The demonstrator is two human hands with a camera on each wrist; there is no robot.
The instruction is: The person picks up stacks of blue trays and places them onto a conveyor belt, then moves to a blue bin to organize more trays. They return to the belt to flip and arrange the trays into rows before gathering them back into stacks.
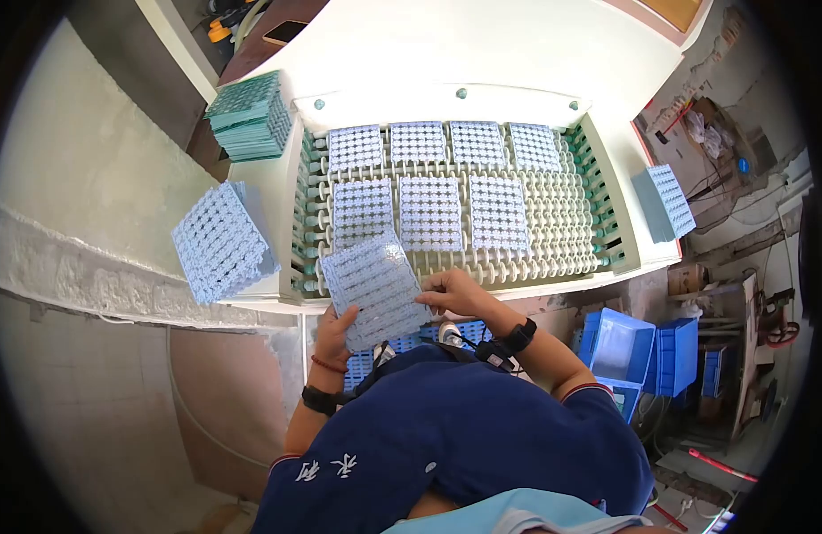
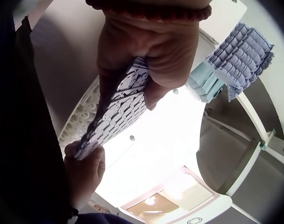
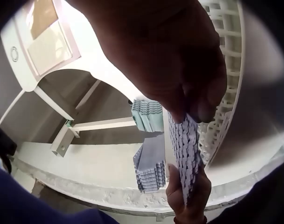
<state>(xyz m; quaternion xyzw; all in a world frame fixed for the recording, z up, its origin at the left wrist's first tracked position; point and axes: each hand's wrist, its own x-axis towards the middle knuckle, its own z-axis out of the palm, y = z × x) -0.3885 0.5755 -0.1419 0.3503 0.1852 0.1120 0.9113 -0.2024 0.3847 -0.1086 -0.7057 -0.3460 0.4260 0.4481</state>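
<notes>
A light-blue perforated panel (image 1: 372,289), with rows of rounded cutouts, is held tilted over the near edge of the roller bed. My left hand (image 1: 333,336) grips its lower left side, thumb on the upper face. At the opposite edge, my right hand (image 1: 457,294) pinches the panel between thumb and fingers. Seen almost edge-on, the panel (image 2: 121,109) runs between both hands in the left wrist view. The right wrist view has it (image 3: 185,154) below my right fingers, with the left hand (image 3: 191,193) at its far end. Similar panels (image 1: 430,214) lie in two rows on the rollers.
White rollers (image 1: 562,214) fill the conveyor between green side strips. A stack of blue panels (image 1: 219,245) and a green stack (image 1: 251,120) stand on the left ledge. Another blue stack (image 1: 667,203) is on the right ledge. Blue bins (image 1: 620,343) sit low at the right.
</notes>
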